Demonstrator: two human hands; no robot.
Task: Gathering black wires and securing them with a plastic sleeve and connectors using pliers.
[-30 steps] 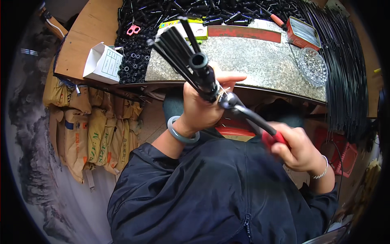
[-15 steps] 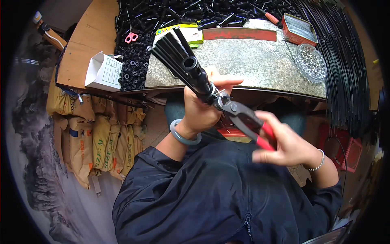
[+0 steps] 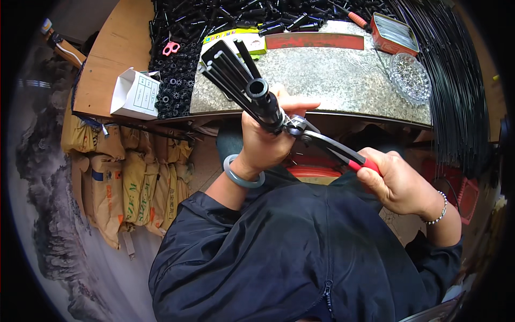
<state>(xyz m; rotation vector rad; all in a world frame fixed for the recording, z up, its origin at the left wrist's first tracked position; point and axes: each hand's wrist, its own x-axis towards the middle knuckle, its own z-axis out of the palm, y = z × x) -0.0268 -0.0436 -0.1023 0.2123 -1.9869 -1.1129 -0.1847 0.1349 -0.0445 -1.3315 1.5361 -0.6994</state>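
My left hand [image 3: 263,147] is closed around a black tubular fitting [image 3: 259,94] with a bundle of thin black ribs [image 3: 222,70] fanning up and left, like part of an umbrella frame. The hollow end of the tube faces up. Thin bright wire [image 3: 286,118] shows at the base of the fitting. End-cutting pincers [image 3: 335,146] have their jaws against that wire; whether they bite on it I cannot tell. My right hand [image 3: 397,185] grips their red handles, which are pressed close together.
On the stone-topped table [image 3: 322,75] stand a glass dish [image 3: 410,78] of small metal pieces and a red tin [image 3: 394,35]. Long black rods [image 3: 456,91] hang over the right side. Black fittings, pink scissors [image 3: 171,48] and a white box [image 3: 135,95] lie at far left.
The pincers have turned on edge and their handles have come together. My right hand has shifted right and slightly up with them. My left hand and the fitting have barely moved.
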